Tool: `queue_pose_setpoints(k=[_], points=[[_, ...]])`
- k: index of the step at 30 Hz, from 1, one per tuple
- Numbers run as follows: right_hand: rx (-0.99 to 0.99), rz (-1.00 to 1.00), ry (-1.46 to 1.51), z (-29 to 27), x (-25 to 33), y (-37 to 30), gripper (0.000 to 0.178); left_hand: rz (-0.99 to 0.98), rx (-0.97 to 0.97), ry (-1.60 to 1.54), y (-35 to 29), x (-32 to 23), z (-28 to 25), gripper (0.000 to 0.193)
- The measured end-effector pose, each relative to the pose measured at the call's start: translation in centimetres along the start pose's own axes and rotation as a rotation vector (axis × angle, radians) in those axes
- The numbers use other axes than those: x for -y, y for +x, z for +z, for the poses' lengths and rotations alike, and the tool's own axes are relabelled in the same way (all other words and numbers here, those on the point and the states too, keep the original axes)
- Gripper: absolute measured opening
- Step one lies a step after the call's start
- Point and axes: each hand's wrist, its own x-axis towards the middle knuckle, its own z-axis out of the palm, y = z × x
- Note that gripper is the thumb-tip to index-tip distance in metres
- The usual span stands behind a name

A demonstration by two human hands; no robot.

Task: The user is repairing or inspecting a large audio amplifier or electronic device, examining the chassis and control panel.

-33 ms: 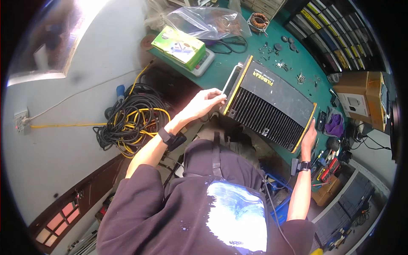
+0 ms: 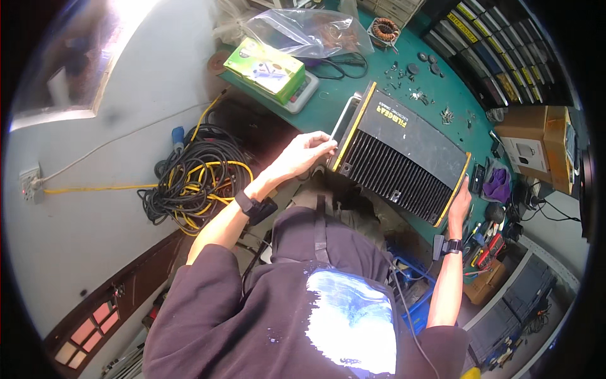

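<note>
A black electronic unit with yellow end edges and a finned heatsink side point(image 2: 404, 151) lies tilted over the near edge of the green workbench. At its left end, my left hand point(image 2: 304, 153) is closed on the lower part of the silver bar handle point(image 2: 343, 118). Some of its fingers are hidden behind the handle. My right hand point(image 2: 461, 203) grips the unit's right end, with most of its fingers out of sight behind the yellow edge. Beyond the unit, screws and small parts point(image 2: 418, 96) are scattered on the bench.
On the green bench point(image 2: 344, 88) stand a green box point(image 2: 265, 68) on a scale, a clear plastic bag point(image 2: 309, 31) and a copper-wound coil point(image 2: 385, 30). Cardboard boxes point(image 2: 527, 148) and tools point(image 2: 489, 249) lie at right. Coiled cables point(image 2: 202, 174) hang at left.
</note>
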Motion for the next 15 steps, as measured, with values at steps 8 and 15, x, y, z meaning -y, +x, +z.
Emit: queue_pose_setpoints(k=[8,15], points=[[-0.028,-0.015,0.011,0.2,0.7,-0.3,0.063,-0.035,0.054,-0.012,0.0,-0.8,-0.6,0.025],[0.005,-0.001,-0.008,-0.3,0.7,-0.5,0.062,-0.049,0.101,-0.030,0.5,-0.6,-1.1,0.024]])
